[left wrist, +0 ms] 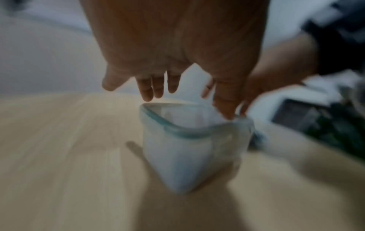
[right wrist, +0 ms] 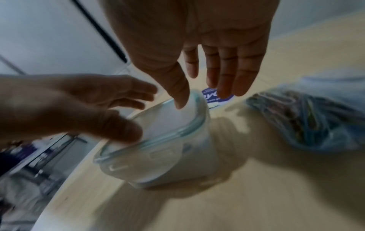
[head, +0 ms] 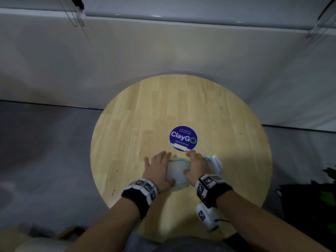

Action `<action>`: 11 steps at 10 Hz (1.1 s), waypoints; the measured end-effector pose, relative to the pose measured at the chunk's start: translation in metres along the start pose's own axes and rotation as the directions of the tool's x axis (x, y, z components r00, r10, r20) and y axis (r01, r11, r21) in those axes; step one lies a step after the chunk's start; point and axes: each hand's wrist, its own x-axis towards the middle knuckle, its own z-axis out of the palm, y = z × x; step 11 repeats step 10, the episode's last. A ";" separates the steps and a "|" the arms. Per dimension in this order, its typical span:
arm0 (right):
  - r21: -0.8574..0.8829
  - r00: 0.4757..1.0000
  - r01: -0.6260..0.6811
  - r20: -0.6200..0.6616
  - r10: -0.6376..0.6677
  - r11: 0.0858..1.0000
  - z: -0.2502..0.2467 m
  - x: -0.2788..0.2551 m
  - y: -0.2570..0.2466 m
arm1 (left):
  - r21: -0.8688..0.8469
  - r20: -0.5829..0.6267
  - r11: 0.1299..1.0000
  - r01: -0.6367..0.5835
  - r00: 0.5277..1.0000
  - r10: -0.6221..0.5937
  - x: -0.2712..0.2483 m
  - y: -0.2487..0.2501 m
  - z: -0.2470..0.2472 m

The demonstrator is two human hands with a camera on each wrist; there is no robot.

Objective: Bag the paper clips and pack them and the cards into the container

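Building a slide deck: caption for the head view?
Both hands over container on round table; bagged clips beside.

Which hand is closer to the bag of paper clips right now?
Right. The right hand is over the container's right side, next to the bag of paper clips. The left hand is at the container's left side, farther from the bag.

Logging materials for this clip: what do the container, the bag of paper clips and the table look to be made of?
Container: looks like translucent, frosted plastic with a teal rim seal; its walls pass light faintly.
Bag of paper clips: thin clear plastic film, glossy and creased, since the coloured clips show through it.
Table: light wood in jointed strips with visible grain and a smooth matte finish; solid or veneer cannot be told.
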 end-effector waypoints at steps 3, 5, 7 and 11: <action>0.126 0.997 0.064 -0.049 -0.058 0.990 0.001 0.000 0.015 | 0.239 0.024 0.968 0.076 0.996 -0.084 0.026 0.017 0.020; 0.120 0.954 -0.260 -0.121 0.274 0.958 -0.014 0.000 0.071 | -0.182 -0.006 0.919 0.350 0.934 -0.357 0.041 0.029 0.003; 0.286 0.989 -0.111 -0.060 0.134 0.952 0.001 0.023 0.053 | -0.322 0.094 0.892 0.317 0.948 -0.303 0.060 0.026 0.001; 0.294 0.998 -0.049 -0.030 0.061 0.954 -0.024 0.021 0.059 | -0.305 0.031 0.923 0.234 0.971 -0.236 0.045 0.008 -0.001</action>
